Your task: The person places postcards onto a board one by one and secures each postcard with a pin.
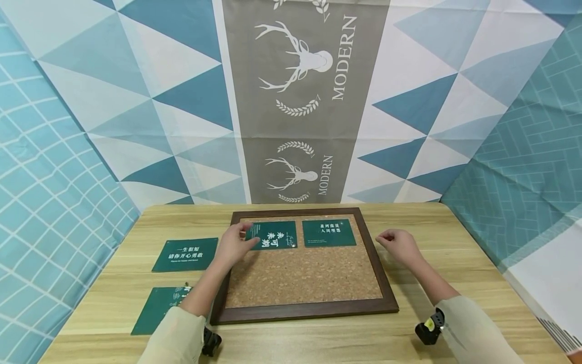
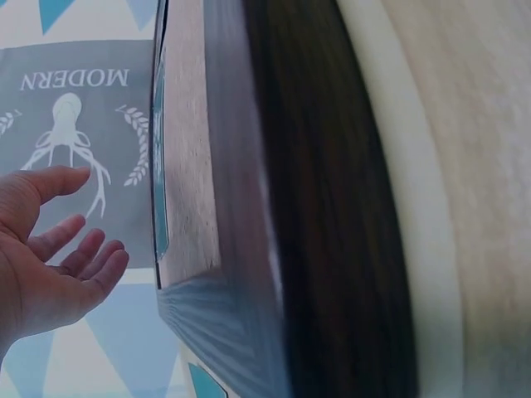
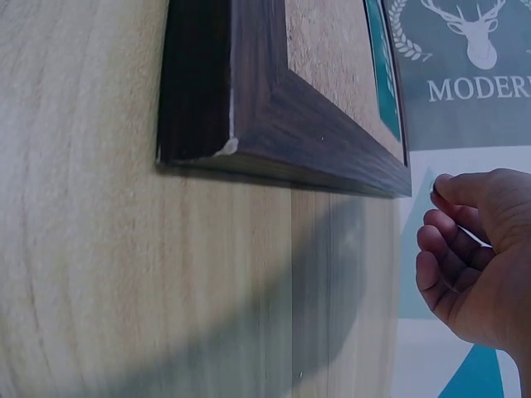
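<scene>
A cork board (image 1: pixel 304 275) in a dark wooden frame lies on the table with two green cards along its far part. My left hand (image 1: pixel 234 245) is at the left edge of the left card (image 1: pixel 273 235), fingers apart and loosely bent; the left wrist view shows nothing in it. The right card (image 1: pixel 329 233) has a small pale pin head at its upper right corner; a similar one shows at the left card's lower right. Beyond the frame's right side, my right hand (image 1: pixel 400 246) pinches a tiny pale pushpin (image 3: pixel 433 189), mostly hidden between thumb and index fingertip.
Left of the board, one green card (image 1: pixel 185 255) lies on the wooden table (image 1: pixel 309 338). Another green card (image 1: pixel 154 309) is nearer, partly covered by the left forearm. Patterned cloth (image 1: pixel 291 116) hangs behind the table.
</scene>
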`<state>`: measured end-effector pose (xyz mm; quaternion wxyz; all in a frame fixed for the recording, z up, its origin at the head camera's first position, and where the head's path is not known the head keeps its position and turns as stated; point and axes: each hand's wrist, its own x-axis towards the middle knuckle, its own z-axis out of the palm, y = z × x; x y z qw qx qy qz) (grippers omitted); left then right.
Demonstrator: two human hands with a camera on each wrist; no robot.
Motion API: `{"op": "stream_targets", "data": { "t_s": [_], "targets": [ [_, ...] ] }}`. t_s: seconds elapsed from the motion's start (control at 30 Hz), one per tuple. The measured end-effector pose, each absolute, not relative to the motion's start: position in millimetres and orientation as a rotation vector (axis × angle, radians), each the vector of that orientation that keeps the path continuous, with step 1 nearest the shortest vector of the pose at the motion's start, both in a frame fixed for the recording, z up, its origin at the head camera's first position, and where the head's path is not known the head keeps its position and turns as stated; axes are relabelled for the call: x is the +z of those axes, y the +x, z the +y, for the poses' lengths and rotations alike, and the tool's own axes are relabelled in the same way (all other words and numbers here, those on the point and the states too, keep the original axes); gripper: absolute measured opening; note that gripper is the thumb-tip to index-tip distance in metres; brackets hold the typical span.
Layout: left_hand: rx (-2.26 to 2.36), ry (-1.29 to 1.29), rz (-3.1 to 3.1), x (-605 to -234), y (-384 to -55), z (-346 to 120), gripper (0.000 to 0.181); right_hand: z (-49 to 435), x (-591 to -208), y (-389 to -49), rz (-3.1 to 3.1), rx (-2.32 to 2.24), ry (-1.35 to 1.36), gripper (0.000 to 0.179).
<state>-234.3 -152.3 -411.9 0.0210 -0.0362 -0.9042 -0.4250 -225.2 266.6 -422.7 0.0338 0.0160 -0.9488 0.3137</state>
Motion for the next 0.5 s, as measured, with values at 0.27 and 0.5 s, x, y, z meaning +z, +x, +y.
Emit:
{"op": "stream_targets", "data": {
  "t_s": [0.27,0.5],
  "targets": [
    [-1.322,-0.139,-2.801,-410.3,-237.3,-144.1,0.050,262.0,-423.4,-228.6,-2.901,0.958,0.087,0.023],
    [-1.293,-0.162,-2.796,-408.4,-239.5,-136.1,0.051,257.5,-423.9,-231.4,-2.900,0.948,0.106,0.023]
  ]
}}
